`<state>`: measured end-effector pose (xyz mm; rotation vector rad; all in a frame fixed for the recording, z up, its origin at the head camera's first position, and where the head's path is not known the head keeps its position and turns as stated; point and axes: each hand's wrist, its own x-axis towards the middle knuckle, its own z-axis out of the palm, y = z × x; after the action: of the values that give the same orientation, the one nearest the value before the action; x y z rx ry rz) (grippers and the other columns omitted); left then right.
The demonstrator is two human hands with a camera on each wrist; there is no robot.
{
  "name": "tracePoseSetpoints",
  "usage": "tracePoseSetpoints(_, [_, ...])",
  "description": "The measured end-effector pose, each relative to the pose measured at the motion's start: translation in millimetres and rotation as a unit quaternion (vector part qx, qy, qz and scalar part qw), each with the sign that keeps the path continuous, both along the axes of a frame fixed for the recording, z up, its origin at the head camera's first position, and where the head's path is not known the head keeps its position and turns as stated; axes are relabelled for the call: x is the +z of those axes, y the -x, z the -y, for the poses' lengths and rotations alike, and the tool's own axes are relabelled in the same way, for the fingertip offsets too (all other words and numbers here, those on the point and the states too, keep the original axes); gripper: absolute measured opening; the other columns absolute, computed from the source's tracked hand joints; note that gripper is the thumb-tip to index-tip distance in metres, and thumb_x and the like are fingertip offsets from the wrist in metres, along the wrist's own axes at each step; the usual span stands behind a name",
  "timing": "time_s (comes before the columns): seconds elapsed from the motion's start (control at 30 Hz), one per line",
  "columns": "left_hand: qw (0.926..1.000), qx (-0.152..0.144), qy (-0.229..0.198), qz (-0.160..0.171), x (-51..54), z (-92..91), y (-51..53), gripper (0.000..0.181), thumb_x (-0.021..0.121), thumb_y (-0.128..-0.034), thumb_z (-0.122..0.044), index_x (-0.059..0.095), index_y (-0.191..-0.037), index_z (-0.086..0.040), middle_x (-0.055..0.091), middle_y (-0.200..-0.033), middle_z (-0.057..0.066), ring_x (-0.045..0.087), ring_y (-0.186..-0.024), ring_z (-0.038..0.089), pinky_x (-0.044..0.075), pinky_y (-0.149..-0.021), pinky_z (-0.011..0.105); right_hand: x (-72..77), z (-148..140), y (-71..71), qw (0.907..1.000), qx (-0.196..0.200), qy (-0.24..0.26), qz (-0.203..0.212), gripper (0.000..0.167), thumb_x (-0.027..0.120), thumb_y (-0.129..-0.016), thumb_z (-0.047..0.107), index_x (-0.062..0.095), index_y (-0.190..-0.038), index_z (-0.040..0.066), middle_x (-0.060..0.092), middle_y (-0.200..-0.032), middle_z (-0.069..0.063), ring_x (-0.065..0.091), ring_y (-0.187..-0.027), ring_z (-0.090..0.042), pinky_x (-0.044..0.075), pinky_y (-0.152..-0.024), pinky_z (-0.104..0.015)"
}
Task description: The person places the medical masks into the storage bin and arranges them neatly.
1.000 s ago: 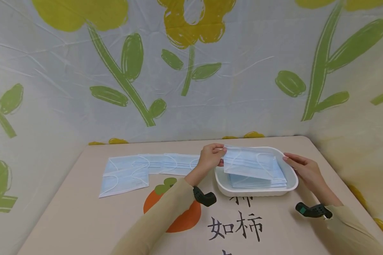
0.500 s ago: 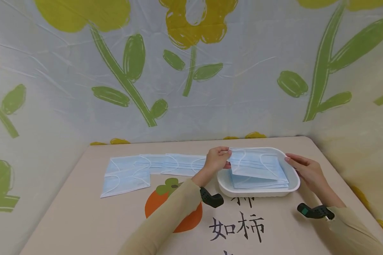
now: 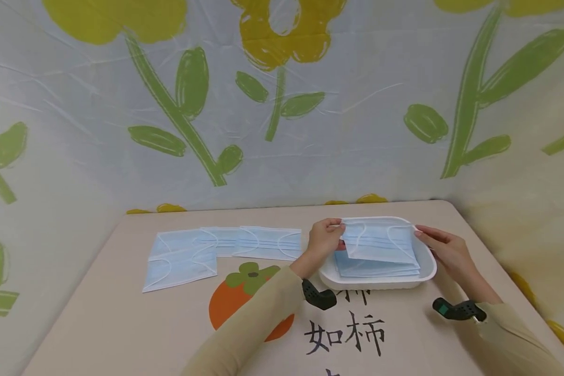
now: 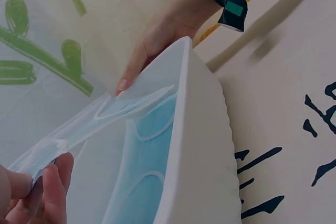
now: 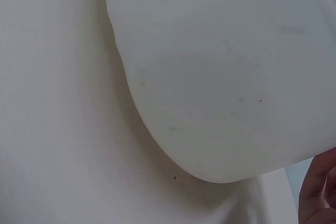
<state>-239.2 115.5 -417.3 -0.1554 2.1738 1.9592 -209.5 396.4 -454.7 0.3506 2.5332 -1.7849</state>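
In the head view, my left hand (image 3: 323,241) pinches the left end of a light blue face mask (image 3: 380,241), raised over more masks (image 3: 376,269) in a white tray (image 3: 376,285). My right hand (image 3: 453,253) grips the tray's right rim, its fingertips meeting the lifted mask's far corner. In the left wrist view, my left fingers (image 4: 55,184) curl on the near end of the mask (image 4: 86,129), and my right hand (image 4: 165,32) is at the far end. The right wrist view shows the tray's outside (image 5: 210,93) and curled fingers (image 5: 317,187).
Several masks (image 3: 183,256) lie overlapping on the left part of the table (image 3: 98,313). A printed orange persimmon and black characters mark the tabletop. A flowered cloth (image 3: 348,156) stands behind and at both sides.
My left hand has moved right with the lifted mask, whose far end now reaches my right fingertips. My right hand has stayed at the rim.
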Motion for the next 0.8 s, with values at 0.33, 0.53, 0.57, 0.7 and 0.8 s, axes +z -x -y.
tracePoseSetpoints(0.33, [0.9998,0.003,0.018,-0.009,-1.2,-3.2,0.3,0.022,0.061,-0.0938,-0.013,0.067,-0.114,-0.007,0.072,-0.091,0.008,0.061,-0.054,0.013,0.058,-0.058,0.030,0.5,4,-0.7,0.9999,0.002,0.003,-0.012,0.062,0.062,-0.090,0.045,0.051,-0.138,0.007,0.052,-0.090,0.035,0.054,-0.082,0.016,0.050,-0.072,-0.007])
tracePoseSetpoints(0.53, [0.9963,-0.030,0.063,-0.050,1.1,4.9,2.8,0.024,0.066,-0.0897,-0.009,0.070,-0.113,-0.006,0.074,-0.092,0.011,0.065,-0.054,0.016,0.058,-0.056,0.029,0.9,4,-2.8,0.9999,0.006,0.001,-0.012,0.063,0.061,-0.090,0.046,0.049,-0.139,0.007,0.051,-0.092,0.034,0.054,-0.083,0.017,0.050,-0.074,-0.006])
tracePoseSetpoints(0.57, [0.9950,-0.035,0.071,-0.060,1.7,7.2,4.0,0.024,0.067,-0.0884,-0.008,0.070,-0.112,-0.006,0.074,-0.092,0.011,0.065,-0.053,0.015,0.057,-0.054,0.027,0.9,4,-3.0,0.9999,0.007,0.002,-0.013,0.063,0.061,-0.090,0.046,0.049,-0.139,0.007,0.051,-0.092,0.034,0.054,-0.083,0.017,0.050,-0.074,-0.006])
tracePoseSetpoints(0.7, [0.9909,-0.036,0.096,-0.087,3.4,12.5,6.7,0.022,0.072,-0.0840,-0.007,0.073,-0.106,-0.005,0.075,-0.084,0.012,0.063,-0.047,0.012,0.054,-0.049,0.022,0.1,3,-3.3,0.9999,0.006,-0.002,-0.015,0.065,0.061,-0.090,0.047,0.049,-0.140,0.008,0.051,-0.094,0.035,0.054,-0.084,0.017,0.049,-0.075,-0.006])
tracePoseSetpoints(0.8, [0.9913,-0.036,0.099,-0.078,1.3,12.8,6.8,0.022,0.072,-0.0837,-0.007,0.073,-0.105,-0.005,0.074,-0.083,0.010,0.064,-0.049,0.013,0.054,-0.050,0.022,0.1,2,-3.6,0.9999,0.004,-0.007,-0.013,0.067,0.061,-0.089,0.048,0.048,-0.141,0.007,0.049,-0.094,0.034,0.053,-0.085,0.018,0.049,-0.075,-0.006])
